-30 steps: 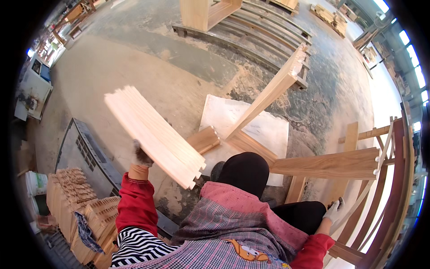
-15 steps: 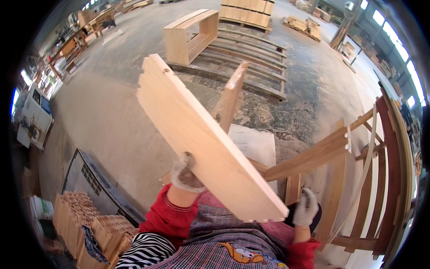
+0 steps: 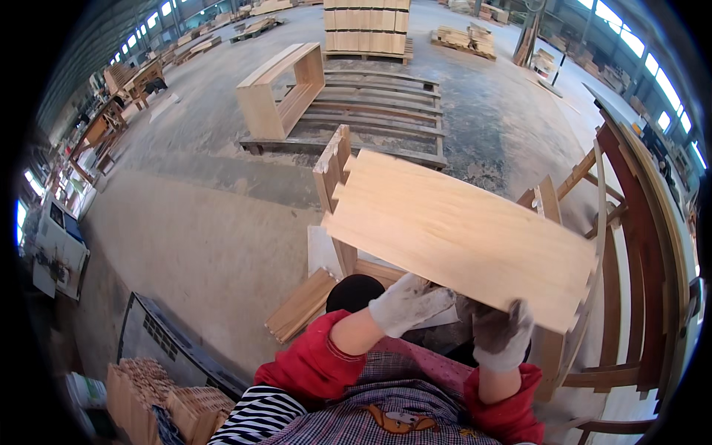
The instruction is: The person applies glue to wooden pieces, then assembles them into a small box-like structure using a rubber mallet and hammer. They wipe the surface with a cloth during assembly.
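Observation:
A wide, pale wooden board (image 3: 460, 230) with notched ends slants across the middle, its flat face toward me. My right hand (image 3: 504, 334), in a soiled white glove, grips its near edge towards the right end. My left hand (image 3: 411, 304), gloved too, is beside the same edge further left, its fingers stretched to the right; whether it touches the board is unclear. Beyond the board's left end, a narrower upright board (image 3: 335, 185) with a jointed end stands over a pale sheet (image 3: 320, 252). The board hides much of what lies behind it.
Slim wooden pieces (image 3: 300, 304) lie on the floor to the left. An open wooden box frame (image 3: 259, 107) rests on a slatted pallet (image 3: 378, 111) ahead. Slatted wooden framework (image 3: 630, 297) stands close at my right. Stacked wood pieces (image 3: 141, 393) are at the lower left.
The wide board has swung from a steep slant to a flatter one and shifted right. My left hand has moved right along it, and my right hand has come up to its near edge.

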